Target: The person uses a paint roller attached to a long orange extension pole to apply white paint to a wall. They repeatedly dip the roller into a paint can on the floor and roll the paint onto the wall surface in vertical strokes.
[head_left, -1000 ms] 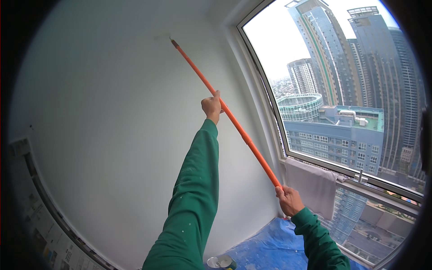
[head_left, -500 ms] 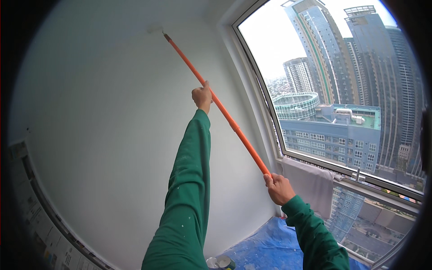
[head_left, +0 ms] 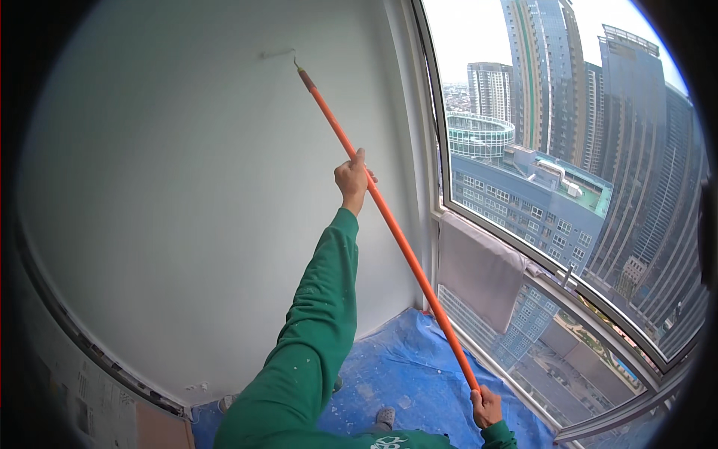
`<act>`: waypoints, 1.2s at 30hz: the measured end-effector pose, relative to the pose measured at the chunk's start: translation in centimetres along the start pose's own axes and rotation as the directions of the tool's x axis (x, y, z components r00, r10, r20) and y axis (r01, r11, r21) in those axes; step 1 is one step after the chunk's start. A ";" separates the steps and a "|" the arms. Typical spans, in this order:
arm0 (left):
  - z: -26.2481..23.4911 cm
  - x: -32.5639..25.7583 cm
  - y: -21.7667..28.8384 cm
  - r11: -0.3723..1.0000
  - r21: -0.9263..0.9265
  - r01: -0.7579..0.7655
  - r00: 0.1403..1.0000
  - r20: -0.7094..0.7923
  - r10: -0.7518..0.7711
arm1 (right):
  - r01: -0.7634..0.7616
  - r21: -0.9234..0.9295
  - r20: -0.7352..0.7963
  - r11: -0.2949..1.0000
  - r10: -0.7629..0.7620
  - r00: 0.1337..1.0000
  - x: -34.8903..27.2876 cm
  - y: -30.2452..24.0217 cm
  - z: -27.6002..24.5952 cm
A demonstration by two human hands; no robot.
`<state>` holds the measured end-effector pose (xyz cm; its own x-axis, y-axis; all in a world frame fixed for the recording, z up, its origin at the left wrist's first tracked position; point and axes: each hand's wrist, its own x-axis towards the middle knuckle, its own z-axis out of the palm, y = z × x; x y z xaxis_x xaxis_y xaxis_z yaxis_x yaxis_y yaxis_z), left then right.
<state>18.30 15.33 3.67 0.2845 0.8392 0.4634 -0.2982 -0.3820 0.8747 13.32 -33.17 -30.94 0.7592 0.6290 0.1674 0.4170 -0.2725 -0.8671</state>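
Note:
Both of my hands grip a long orange extension pole (head_left: 402,243) that slants from lower right to upper left. My left hand (head_left: 353,178) is closed around its upper part, arm stretched out. Near the pole's bottom end, my right hand (head_left: 488,406) is wrapped round it. A paint roller (head_left: 278,54) on a thin bent wire sits at the far tip, against the pale wall (head_left: 187,187). The roller is small and pale, so its outline is hard to make out there.
A blue drop cloth (head_left: 374,367) with paint specks covers the floor; a grey shoe (head_left: 385,417) stands on it. To the right, a tall window (head_left: 516,247) shows high buildings. A grey cloth (head_left: 479,269) hangs over its lower rail. Printed paper (head_left: 82,396) lies at lower left.
The view has tipped downward, showing more of the drop cloth. My right hand and the pole's lower end are lower in the picture; the roller appears slightly further right, still at the wall.

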 end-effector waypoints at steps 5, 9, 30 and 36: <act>-0.6 -8.3 -7.1 0.986 -0.073 0.153 0.988 0.012 -0.152 | -0.153 -0.122 0.039 0.981 0.159 0.987 -6.8 8.4 -1.7; -1.1 -13.9 -11.9 0.965 -0.078 0.249 0.968 -0.007 -0.251 | -0.239 -0.153 0.048 0.959 0.248 0.967 -11.3 10.8 -3.6; -4.6 -31.8 -27.3 0.715 -0.062 0.696 0.715 -0.028 -0.698 | -0.383 -0.415 0.083 0.826 0.453 0.888 -23.0 13.2 -11.9; -5.5 -35.5 -29.7 0.608 -0.119 0.785 0.607 -0.052 -0.793 | -0.423 -0.380 0.115 0.823 0.495 0.861 -24.3 12.9 -12.6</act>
<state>12.07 -1.01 -39.60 0.3615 0.8323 -0.4202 -0.0660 0.4724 0.8789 6.60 -61.15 -40.25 0.8030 0.4902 -0.3390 0.2121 -0.7665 -0.6062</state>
